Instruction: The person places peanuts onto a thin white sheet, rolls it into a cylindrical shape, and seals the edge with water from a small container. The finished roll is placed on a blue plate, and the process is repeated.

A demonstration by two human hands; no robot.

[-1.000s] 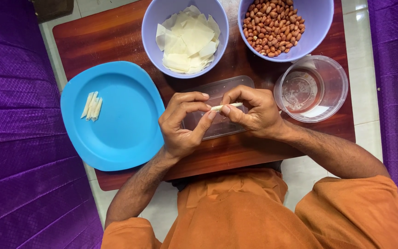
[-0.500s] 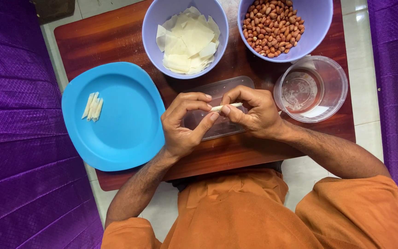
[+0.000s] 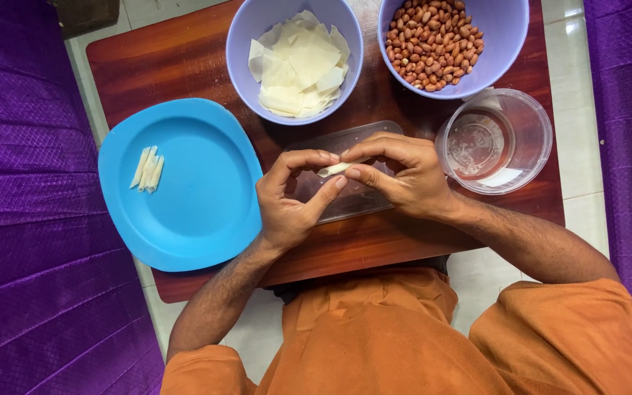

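Note:
My left hand (image 3: 290, 199) and my right hand (image 3: 396, 178) meet over a clear plastic lid (image 3: 345, 201) on the wooden board. Between their fingertips they pinch a small pale rolled wrapper (image 3: 333, 170). Three finished pale rolls (image 3: 147, 168) lie together on the blue plate (image 3: 199, 212) to the left. A lilac bowl (image 3: 254, 44) of flat pale wrapper pieces stands just beyond my hands. A second lilac bowl (image 3: 506, 36) full of peanuts stands at the far right.
A clear round container (image 3: 528, 139) with a little water sits right of my right hand. The dark wooden board (image 3: 148, 58) rests on a pale tiled floor. Purple quilted cloth (image 3: 23, 219) lies along both sides. My orange-clad knees fill the bottom.
Both hands stay in place over the lid; the fingers have shifted slightly around the small roll.

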